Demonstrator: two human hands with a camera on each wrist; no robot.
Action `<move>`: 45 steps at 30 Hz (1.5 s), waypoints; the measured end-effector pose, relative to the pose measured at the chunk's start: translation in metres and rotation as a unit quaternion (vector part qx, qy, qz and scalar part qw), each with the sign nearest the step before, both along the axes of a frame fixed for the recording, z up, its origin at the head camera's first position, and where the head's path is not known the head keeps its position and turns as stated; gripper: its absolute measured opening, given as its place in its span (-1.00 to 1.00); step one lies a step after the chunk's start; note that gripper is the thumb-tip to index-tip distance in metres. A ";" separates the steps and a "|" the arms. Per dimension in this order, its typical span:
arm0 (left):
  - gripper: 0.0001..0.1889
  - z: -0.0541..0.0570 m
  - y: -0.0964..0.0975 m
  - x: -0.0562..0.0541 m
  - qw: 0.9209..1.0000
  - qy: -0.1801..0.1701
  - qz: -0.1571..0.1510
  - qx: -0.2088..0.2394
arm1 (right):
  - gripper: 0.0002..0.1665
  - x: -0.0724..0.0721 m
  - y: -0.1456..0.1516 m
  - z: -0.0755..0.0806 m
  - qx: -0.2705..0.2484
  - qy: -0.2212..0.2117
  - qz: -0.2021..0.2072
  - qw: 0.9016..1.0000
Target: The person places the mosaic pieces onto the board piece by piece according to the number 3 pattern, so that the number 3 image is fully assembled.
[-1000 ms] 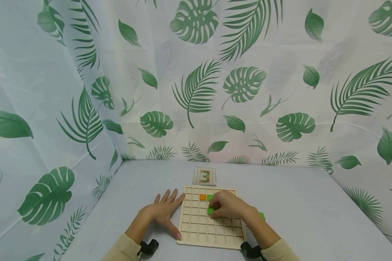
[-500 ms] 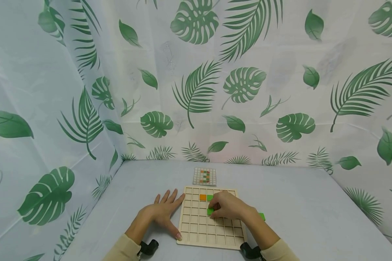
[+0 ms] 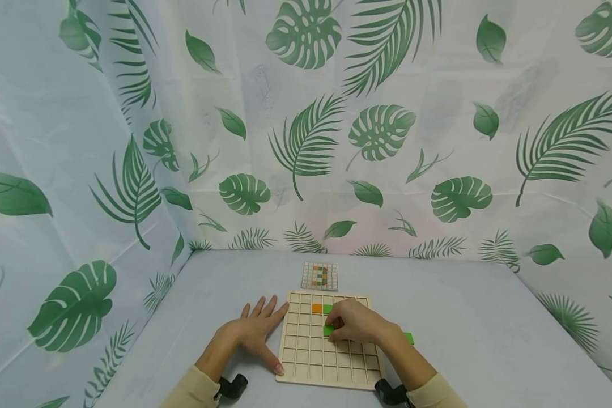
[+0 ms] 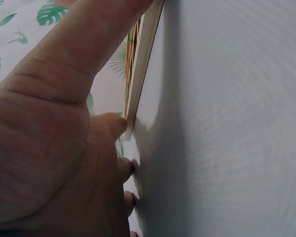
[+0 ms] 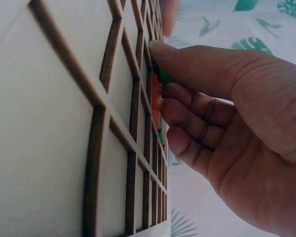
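A light wooden grid board (image 3: pixel 316 358) lies on the table before me. My left hand (image 3: pixel 257 330) rests beside it with fingers spread, the thumb and index fingertip at its left edge. Over the board, my right hand (image 3: pixel 359 322) pinches a small green square tile (image 3: pixel 328 330) between thumb and fingers, down at a cell; the right wrist view shows only a sliver of that green tile (image 5: pixel 163 75). One row farther back sit an orange tile (image 3: pixel 317 308) and a second green tile (image 3: pixel 327 309), side by side. The right hand hides cells to their right.
Behind the board lies a small pattern card (image 3: pixel 319 276), a printed grid with orange and green squares. Another green piece (image 3: pixel 409 338) shows past the right forearm. A leaf-print curtain (image 3: pixel 306 141) surrounds the white table (image 3: pixel 454 317). Black wrist cameras sit near the board's front corners.
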State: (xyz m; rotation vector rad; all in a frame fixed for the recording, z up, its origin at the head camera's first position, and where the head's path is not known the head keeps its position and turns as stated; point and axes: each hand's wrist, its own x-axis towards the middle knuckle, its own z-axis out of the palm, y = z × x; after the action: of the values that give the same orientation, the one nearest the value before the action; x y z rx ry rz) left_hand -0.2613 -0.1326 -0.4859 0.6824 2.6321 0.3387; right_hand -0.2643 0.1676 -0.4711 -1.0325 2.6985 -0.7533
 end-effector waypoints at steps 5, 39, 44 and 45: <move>0.50 0.000 0.000 -0.001 1.000 0.001 0.000 -0.002 | -0.75 0.000 0.000 0.000 -0.005 -0.007 -0.006 1.000; 0.50 -0.001 0.001 0.001 1.000 0.001 0.008 -0.006 | -0.78 -0.006 0.020 0.005 -0.019 0.012 -0.053 0.998; 0.50 0.000 0.001 0.000 1.000 -0.001 0.010 -0.007 | -0.70 -0.008 0.032 0.012 -0.023 0.004 -0.086 0.996; 0.50 0.000 0.001 0.000 1.000 0.000 0.010 -0.007 | -0.67 -0.008 0.034 0.014 -0.024 0.000 -0.091 0.996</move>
State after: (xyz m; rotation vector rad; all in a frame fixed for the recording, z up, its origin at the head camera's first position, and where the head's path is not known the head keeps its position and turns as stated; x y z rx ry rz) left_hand -0.2616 -0.1312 -0.4857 0.6518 2.6415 0.3261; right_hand -0.2726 0.2016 -0.4571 -0.8028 2.8158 -0.8511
